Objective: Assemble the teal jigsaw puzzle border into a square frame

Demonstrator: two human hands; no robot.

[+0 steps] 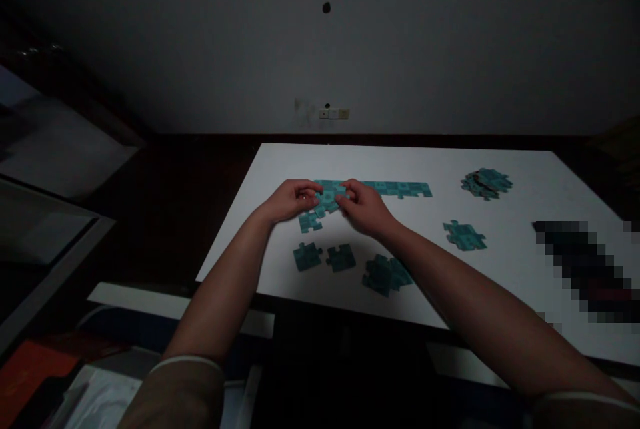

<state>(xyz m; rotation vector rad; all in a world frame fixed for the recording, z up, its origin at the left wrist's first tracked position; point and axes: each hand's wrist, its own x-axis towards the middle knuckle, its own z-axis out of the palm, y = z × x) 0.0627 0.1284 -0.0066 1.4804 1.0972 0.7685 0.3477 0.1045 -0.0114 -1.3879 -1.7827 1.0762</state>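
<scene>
My left hand [293, 201] and my right hand [369, 207] meet over the far part of the white table. A teal jigsaw puzzle piece [329, 198] is pinched between them, thumb and fingers closed at its left and right edges. It lies over or against a joined strip of puzzle pieces [403, 188] running to the right; the exact fit is partly hidden by my fingers. Just below my left hand, another puzzle piece [311, 221] continues the left side downward. Nearer to me lie two loose pieces, one on the left [307, 256] and one on the right [341, 258].
Overlapping puzzle pieces [384, 275] lie near the front edge, beside my right forearm. Farther right are more teal pieces [465, 235] and a heap of pieces [486, 183]. A blurred-out dark object [583, 269] sits at the table's right. Behind stands a grey wall with sockets [334, 113].
</scene>
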